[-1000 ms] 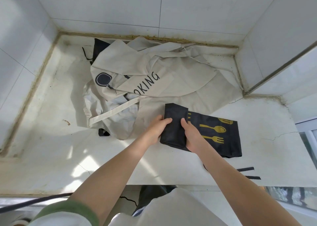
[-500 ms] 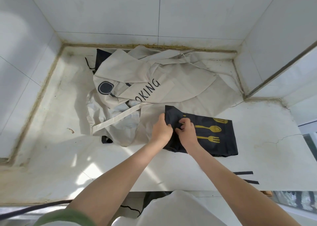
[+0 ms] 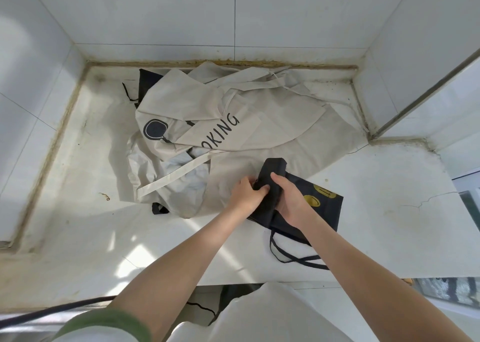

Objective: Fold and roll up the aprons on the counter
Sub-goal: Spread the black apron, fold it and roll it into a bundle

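A black apron (image 3: 323,207) with gold cutlery prints lies folded on the white counter (image 3: 384,211), its left end rolled into a thick tube. My left hand (image 3: 246,193) grips the near-left end of that roll. My right hand (image 3: 291,201) curls over the roll from the right. The apron's black straps (image 3: 288,256) trail toward the counter's front edge. Behind and left lies a crumpled beige apron (image 3: 233,123) printed with dark letters and a pan.
Tiled walls (image 3: 233,16) close the counter at the back, left and right. Another dark cloth (image 3: 148,79) peeks from under the beige apron at the back. A black scrap (image 3: 159,208) shows at its front. A dark cable (image 3: 52,313) runs below the front edge.
The left end of the black apron has been rolled further to the right, covering most of the gold prints. Both hands moved right with it, and the straps now show near the front edge.
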### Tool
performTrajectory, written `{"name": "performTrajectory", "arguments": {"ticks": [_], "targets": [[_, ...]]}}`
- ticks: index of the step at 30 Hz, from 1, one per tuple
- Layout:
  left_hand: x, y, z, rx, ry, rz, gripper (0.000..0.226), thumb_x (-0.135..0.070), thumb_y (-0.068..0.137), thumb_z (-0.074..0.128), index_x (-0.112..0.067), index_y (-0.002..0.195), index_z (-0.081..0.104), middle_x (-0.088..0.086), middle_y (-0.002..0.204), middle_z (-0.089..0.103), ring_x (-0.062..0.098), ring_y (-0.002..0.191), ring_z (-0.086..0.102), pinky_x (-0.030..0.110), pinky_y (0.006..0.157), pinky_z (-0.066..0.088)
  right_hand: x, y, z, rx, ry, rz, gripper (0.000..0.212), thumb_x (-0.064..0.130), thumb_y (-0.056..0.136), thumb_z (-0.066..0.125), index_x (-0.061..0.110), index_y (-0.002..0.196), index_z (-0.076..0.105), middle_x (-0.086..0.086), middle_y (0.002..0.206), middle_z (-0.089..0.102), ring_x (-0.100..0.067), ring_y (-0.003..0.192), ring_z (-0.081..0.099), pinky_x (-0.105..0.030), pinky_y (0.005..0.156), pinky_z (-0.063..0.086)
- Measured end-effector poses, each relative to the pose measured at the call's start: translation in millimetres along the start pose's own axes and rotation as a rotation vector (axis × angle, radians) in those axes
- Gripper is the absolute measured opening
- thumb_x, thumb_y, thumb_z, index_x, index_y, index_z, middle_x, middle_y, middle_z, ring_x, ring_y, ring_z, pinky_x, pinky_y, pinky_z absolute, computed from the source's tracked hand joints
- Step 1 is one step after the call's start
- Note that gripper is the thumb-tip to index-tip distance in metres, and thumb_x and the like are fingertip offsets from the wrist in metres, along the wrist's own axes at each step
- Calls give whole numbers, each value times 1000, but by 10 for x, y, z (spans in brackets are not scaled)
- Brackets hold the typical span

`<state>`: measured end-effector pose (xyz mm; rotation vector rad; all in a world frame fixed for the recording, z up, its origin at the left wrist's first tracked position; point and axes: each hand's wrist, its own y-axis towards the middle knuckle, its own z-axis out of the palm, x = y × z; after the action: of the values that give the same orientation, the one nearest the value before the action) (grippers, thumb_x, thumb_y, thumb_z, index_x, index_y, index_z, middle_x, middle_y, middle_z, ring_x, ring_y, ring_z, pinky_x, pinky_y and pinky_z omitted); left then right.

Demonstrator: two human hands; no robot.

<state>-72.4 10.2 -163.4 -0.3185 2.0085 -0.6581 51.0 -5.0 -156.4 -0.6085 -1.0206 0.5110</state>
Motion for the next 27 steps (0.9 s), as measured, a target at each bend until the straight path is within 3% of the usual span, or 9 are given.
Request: {"name": "performTrajectory", "arguments": {"ticks": [4, 8, 11, 12, 17, 21, 23, 25, 27], "targets": [[4, 38, 103, -28, 82, 3, 56, -35, 84, 67, -7, 126, 44, 9, 125, 47, 27, 115, 51, 34, 91, 45, -29, 4, -110, -291, -179, -34, 25, 24, 93, 59, 16, 116, 59, -6, 111, 67, -22, 102, 63, -39, 91, 52], [-13, 84, 124, 46, 62, -80, 45, -28, 85, 67, -6, 118, 46, 4, 107, 53, 25, 106, 55, 30, 78, 42, -54, -54, -181, -503, -526, -136, 30, 23, 92, 61, 12, 110, 40, -3, 105, 56, -16, 90, 55, -25, 67, 45], [-7, 77, 157, 187, 20, -109, 16, -24, 84, 65, -9, 82, 61, 5, 79, 61, 24, 78, 59, 29, 68, 45, -86, -46, -239, -557, -671, -222, 41, 19, 90, 65, 7, 114, 35, -6, 108, 52, -21, 96, 52, -27, 76, 41], [-9, 65, 174, 205, 14, -107, 14, -23, 85, 63, -10, 79, 62, 5, 76, 61, 23, 72, 56, 28, 66, 42, -97, -32, -253, -565, -679, -239, 44, 18, 88, 67, 6, 115, 34, -8, 110, 50, -22, 98, 51, -28, 78, 40], [-80, 21, 262, 205, -179, -94, 20, -14, 85, 54, -12, 105, 58, 12, 104, 66, 29, 96, 64, 42, 86, 54, -116, 3, -281, -680, -792, -341, 46, 21, 81, 74, 9, 97, 33, -7, 102, 39, -26, 98, 42, -33, 86, 37], [-145, -18, 293, 120, -194, -25, 12, -17, 87, 50, -13, 98, 51, 6, 93, 60, 26, 89, 59, 38, 81, 48, -54, 26, -279, -680, -1151, -169, 31, 42, 91, 58, 11, 97, 52, -9, 119, 42, -30, 114, 40, -40, 97, 34], [-176, -23, 291, 117, -253, 18, 8, -22, 88, 53, -16, 89, 47, 1, 83, 54, 20, 81, 53, 36, 74, 42, -6, 29, -302, -557, -1044, -143, 31, 42, 94, 52, 12, 97, 53, -8, 113, 52, -26, 103, 49, -36, 88, 41], [-233, -37, 282, 163, -332, 26, 20, -32, 92, 54, -19, 83, 43, 0, 80, 48, 15, 73, 47, 31, 70, 40, 36, -8, -309, -458, -806, -123, 32, 44, 95, 50, 12, 95, 52, -4, 95, 58, -19, 85, 54, -29, 70, 41], [-306, -69, 272, 232, -402, 21, 24, -38, 95, 52, -19, 83, 43, 1, 85, 51, 13, 75, 51, 28, 71, 46, 68, -29, -319, -418, -673, -94, 33, 48, 94, 49, 15, 94, 54, 0, 86, 58, -15, 78, 54, -27, 69, 42]]}}
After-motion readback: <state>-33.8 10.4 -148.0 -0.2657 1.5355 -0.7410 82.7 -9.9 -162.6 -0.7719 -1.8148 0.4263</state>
